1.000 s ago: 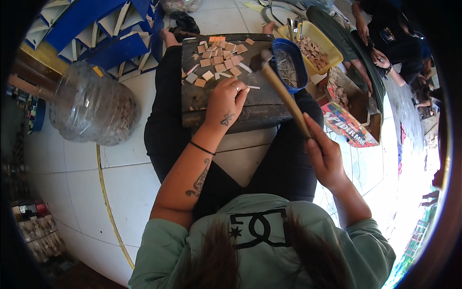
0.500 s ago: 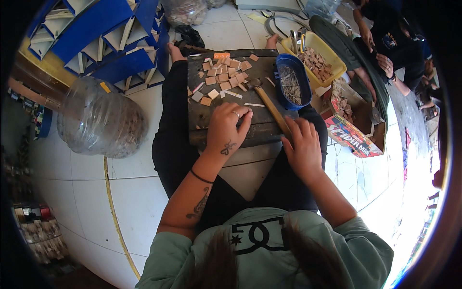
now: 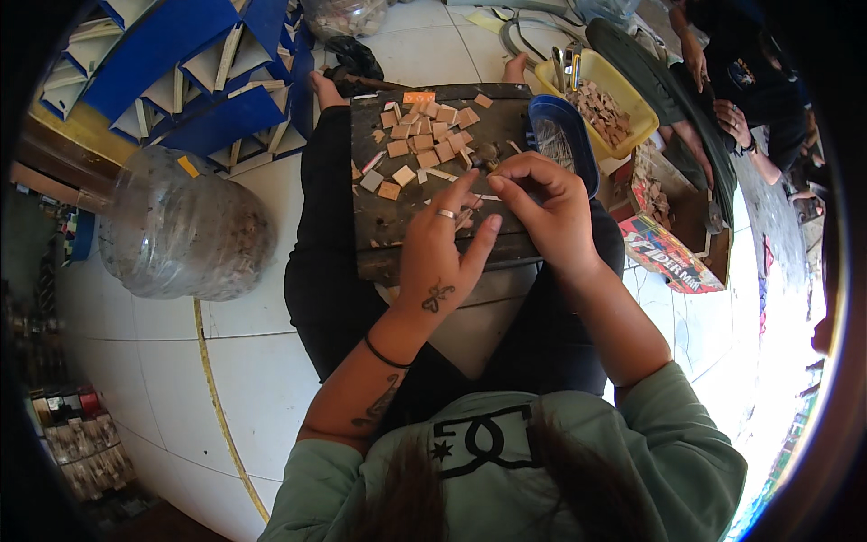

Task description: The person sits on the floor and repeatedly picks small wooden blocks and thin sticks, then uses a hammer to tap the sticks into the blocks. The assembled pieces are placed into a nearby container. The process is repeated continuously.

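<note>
A dark wooden board point(image 3: 388, 226) lies across my lap, with several small tan wood squares point(image 3: 424, 135) scattered over its far half. My left hand point(image 3: 442, 253), wearing a ring, rests on the board with its fingers spread and the fingertips beside a thin pale strip point(image 3: 488, 196). My right hand point(image 3: 546, 212) is curled over the board's right part, thumb and fingers pinched on that strip. A dark metal hammer head point(image 3: 489, 154) shows just beyond the fingers; the handle is hidden.
A blue bowl point(image 3: 562, 135) and a yellow tray of wood pieces point(image 3: 623, 95) sit to the right of the board. A large clear jug point(image 3: 181, 230) and blue triangular frames point(image 3: 172, 72) lie left. Another person's hands point(image 3: 736, 117) work at upper right.
My right hand lowered the raised hammer onto the board, left its handle and came over to meet the left hand at the thin strip. The view has moved closer to the board.
</note>
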